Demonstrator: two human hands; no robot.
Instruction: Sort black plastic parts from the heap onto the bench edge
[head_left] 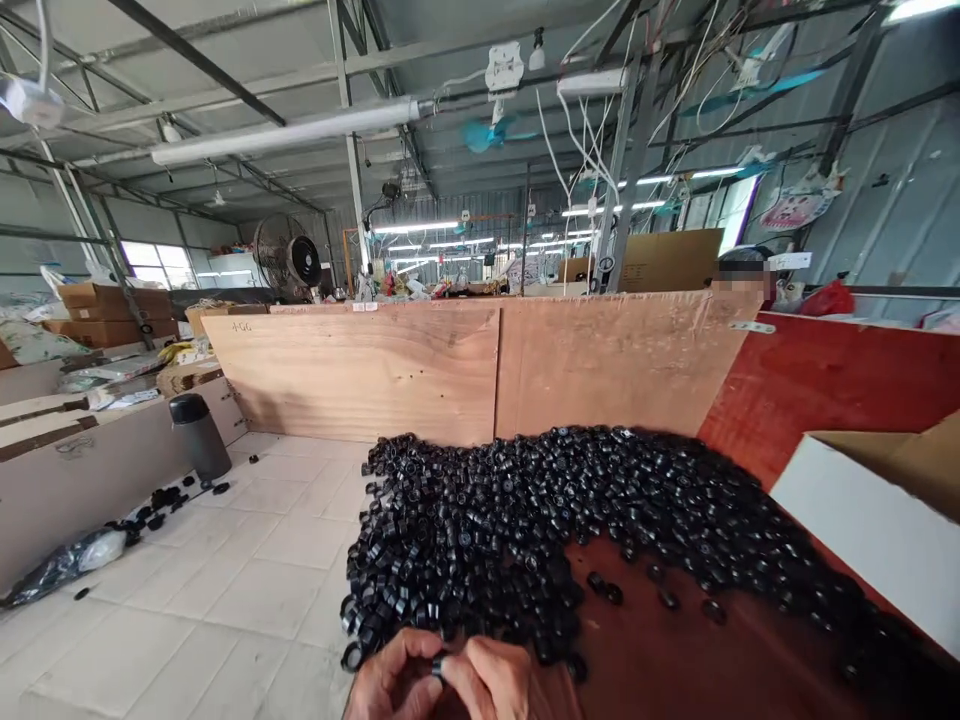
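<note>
At the bottom middle, my left hand [394, 680] and my right hand [495, 678] meet with curled fingers. Between their fingertips sits a small black cap [438, 668], mostly covered by the fingers. Both hands are pinched on it, just at the near edge of a large pile of black caps [480, 520]. The pile spreads from the pale left side of the table across to the right. A few loose black caps [604, 588] lie on the reddish-brown surface right of my hands.
Wooden boards [375, 370] wall off the back, and a red board [847, 390] the right. A white box [877, 530] stands at right. Far left are a dark bottle [201, 440], scattered black caps [156, 510] and a plastic bag [67, 568]. Beyond the boards, part of another person [739, 280] shows.
</note>
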